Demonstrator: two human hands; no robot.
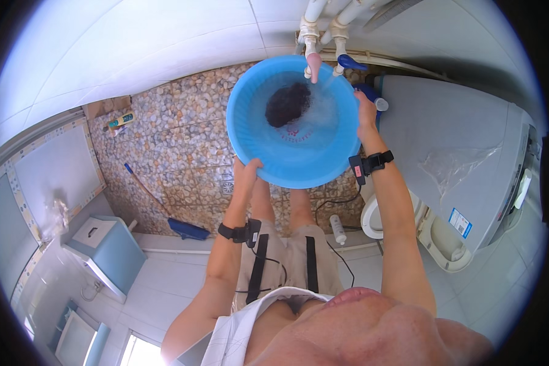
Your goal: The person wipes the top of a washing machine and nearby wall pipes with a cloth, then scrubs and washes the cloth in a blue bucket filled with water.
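Both my hands grip the rim of a round blue plastic basin. My left hand holds it at the near left, with the thumb over the rim. On the right side, my right hand grasps the rim higher up. Water covers the basin's bottom, with froth on the right. A dark clump, perhaps cloth, lies in the water. Over the far rim stand a tap with a pink handle and a tap with a blue handle. A stream seems to fall near the blue-handled tap.
A grey washing machine stands at right, beside a white toilet. On the pebble-patterned floor lie a blue broom, a white bottle and a green-and-yellow bottle. A blue cabinet stands at left. Cables hang from my wrist straps.
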